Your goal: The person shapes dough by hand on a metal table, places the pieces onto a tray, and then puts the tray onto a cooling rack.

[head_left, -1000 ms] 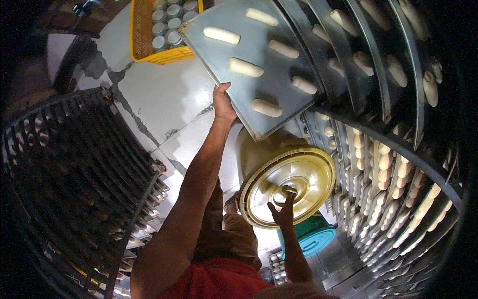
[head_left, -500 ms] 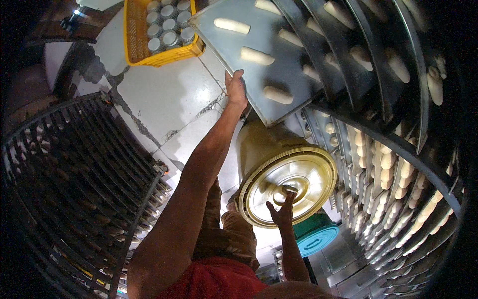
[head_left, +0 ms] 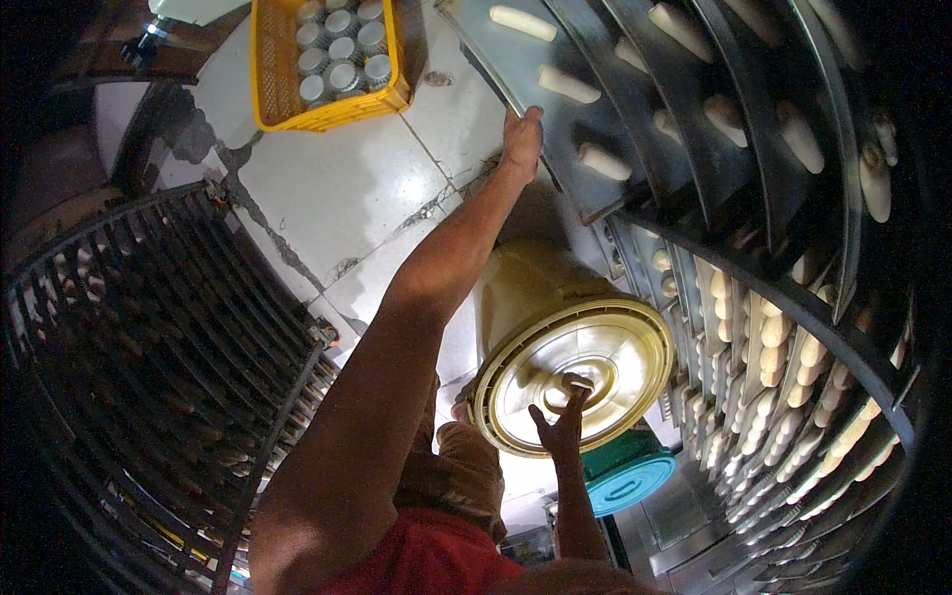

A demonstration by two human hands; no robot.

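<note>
My left hand (head_left: 523,139) grips the near left edge of a metal tray (head_left: 568,127) bearing several pale dough rolls (head_left: 566,84), among other trays in the upper right rack (head_left: 841,342). My right hand (head_left: 561,428), in shadow, has its thumb spread and fingers stretched to the central handle of a shiny yellowish lid (head_left: 620,357); whether the fingertips touch it is unclear. The lid tops a large tub (head_left: 516,288) below the tray.
A yellow crate (head_left: 283,109) of metal tins (head_left: 342,79) sits on cracked floor tiles (head_left: 307,188). A dark rack (head_left: 149,377) of trays stands at left. A teal lidded bucket (head_left: 625,481) is behind the tub; more dough-filled trays (head_left: 769,337) fill the right.
My left hand has pushed the tray up and to the right, so less of it shows and more floor is uncovered. My right hand has stayed over the lid.
</note>
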